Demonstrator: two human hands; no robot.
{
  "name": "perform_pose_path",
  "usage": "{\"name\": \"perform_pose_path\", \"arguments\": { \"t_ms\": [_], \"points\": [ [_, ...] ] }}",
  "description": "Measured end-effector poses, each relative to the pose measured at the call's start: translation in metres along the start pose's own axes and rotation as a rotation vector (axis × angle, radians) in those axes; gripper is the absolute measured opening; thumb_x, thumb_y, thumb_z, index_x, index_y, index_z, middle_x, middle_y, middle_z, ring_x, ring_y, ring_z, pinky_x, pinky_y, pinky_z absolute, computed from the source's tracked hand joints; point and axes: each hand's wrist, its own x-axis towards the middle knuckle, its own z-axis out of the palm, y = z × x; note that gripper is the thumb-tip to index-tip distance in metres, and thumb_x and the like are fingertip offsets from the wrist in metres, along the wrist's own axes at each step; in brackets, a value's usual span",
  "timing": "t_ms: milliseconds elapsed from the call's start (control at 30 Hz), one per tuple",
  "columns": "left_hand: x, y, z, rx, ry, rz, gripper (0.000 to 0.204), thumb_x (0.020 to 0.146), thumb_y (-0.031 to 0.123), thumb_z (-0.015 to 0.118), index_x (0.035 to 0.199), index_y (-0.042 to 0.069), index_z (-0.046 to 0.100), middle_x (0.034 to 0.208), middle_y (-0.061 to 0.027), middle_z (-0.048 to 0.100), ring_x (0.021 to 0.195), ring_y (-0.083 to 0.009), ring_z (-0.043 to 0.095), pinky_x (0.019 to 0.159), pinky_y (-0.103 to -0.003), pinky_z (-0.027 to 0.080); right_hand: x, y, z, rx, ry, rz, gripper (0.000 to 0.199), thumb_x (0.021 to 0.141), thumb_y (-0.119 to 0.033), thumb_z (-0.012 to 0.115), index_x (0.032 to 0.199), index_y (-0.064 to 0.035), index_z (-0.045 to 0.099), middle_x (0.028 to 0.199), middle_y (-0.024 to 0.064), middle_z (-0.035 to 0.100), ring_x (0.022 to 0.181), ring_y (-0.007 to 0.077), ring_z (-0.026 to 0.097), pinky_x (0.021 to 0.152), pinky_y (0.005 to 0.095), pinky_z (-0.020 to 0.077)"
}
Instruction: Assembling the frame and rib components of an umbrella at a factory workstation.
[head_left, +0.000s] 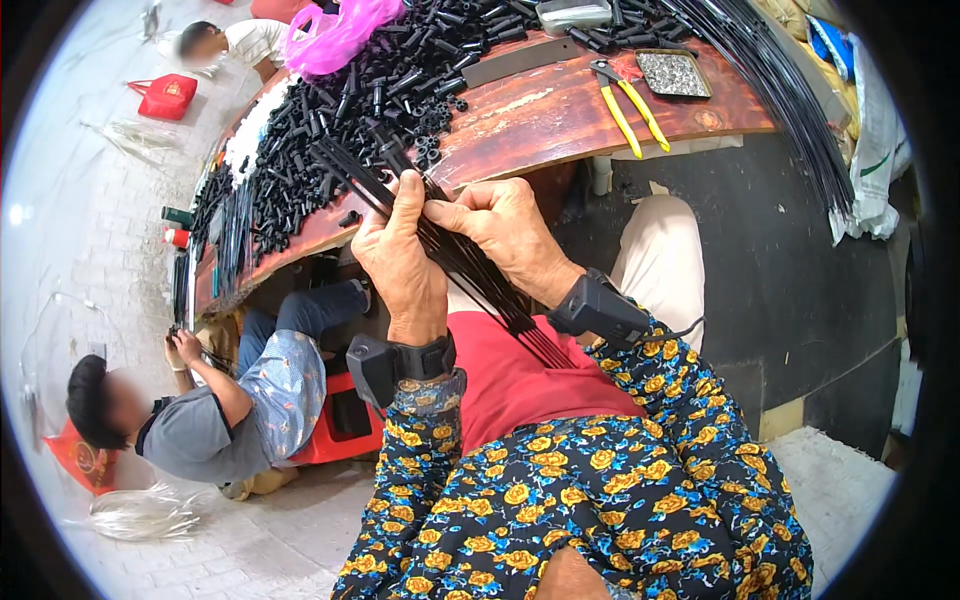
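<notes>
Hands together: left hand [402,262] and right hand [503,232] both clamped on a bundle of thin black rods [470,272], just below the surface [560,110] edge.

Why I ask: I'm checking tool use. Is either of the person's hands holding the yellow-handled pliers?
No: the yellow-handled pliers lie untouched on the wooden table, while left hand and right hand grip a bundle of thin black rods.

The left hand [400,262] and the right hand [505,235] are raised together, fingers closed, thumbs almost touching.
</notes>
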Motion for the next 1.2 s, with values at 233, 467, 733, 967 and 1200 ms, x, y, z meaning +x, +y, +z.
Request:
{"name": "perform_pose_path", "arguments": {
  "t_ms": [233, 467, 733, 967, 1200],
  "points": [
    [0.005, 0.004, -0.005, -0.157, -0.036, -0.033, 0.014, 0.093, 0.014, 0.065, 0.097, 0.0, 0.063, 0.085, -0.0054, 0.066, 0.074, -0.0137, 0.064, 0.067, -0.025, 0.052, 0.004, -0.008, 0.006, 0.211, -0.08, 0.054, 0.026, 0.086, -0.023, 0.073, 0.073, -0.002, 0.069, 0.06, -0.0045, 0.057, 0.05, 0.0007, 0.045, 0.041, 0.0199, 0.0312],
    [-0.003, 0.008, -0.012, -0.096, -0.041, 0.058, 0.024, 0.096, 0.022, 0.06, 0.095, -0.001, 0.062, 0.088, -0.0133, 0.068, 0.078, -0.0215, 0.067, 0.071, -0.032, 0.056, -0.002, 0.003, 0.01, 0.081, -0.064, 0.08, 0.028, 0.086, -0.028, 0.073, 0.073, -0.0039, 0.068, 0.061, -0.0035, 0.06, 0.043, 0.0005, 0.045, 0.035, 0.0181, 0.0272],
    [-0.008, 0.015, -0.006, -0.05, 0.02, 0.085, 0.015, 0.092, 0.014, 0.067, 0.092, -0.001, 0.064, 0.079, -0.0057, 0.065, 0.066, -0.0145, 0.064, 0.059, -0.026, 0.054, -0.004, 0.008, 0.022, 0.15, -0.049, 0.088, 0.026, 0.086, -0.025, 0.073, 0.073, -0.0031, 0.068, 0.066, -0.0016, 0.063, 0.05, 0.0017, 0.05, 0.042, 0.0184, 0.0343],
    [-0.001, 0.012, -0.009, -0.22, -0.03, -0.033, 0.017, 0.093, 0.016, 0.065, 0.095, -0.001, 0.062, 0.08, -0.006, 0.064, 0.066, -0.0172, 0.065, 0.06, -0.028, 0.056, 0.005, -0.006, 0.011, 0.189, -0.156, 0.224, 0.017, 0.086, -0.019, 0.072, 0.082, -0.0025, 0.07, 0.07, -0.0019, 0.064, 0.052, 0.0016, 0.051, 0.042, 0.0173, 0.0337],
    [0.006, 0.002, -0.015, -0.098, -0.03, 0.038, 0.029, 0.096, 0.027, 0.06, 0.098, -0.002, 0.061, 0.086, -0.0117, 0.064, 0.08, -0.0221, 0.065, 0.073, -0.035, 0.055, -0.001, 0.0, 0.023, 0.145, 0.011, 0.047, 0.02, 0.083, -0.016, 0.075, 0.088, 0.0029, 0.071, 0.078, 0.0007, 0.067, 0.065, 0.0031, 0.057, 0.057, 0.0187, 0.0441]
  ]
}}
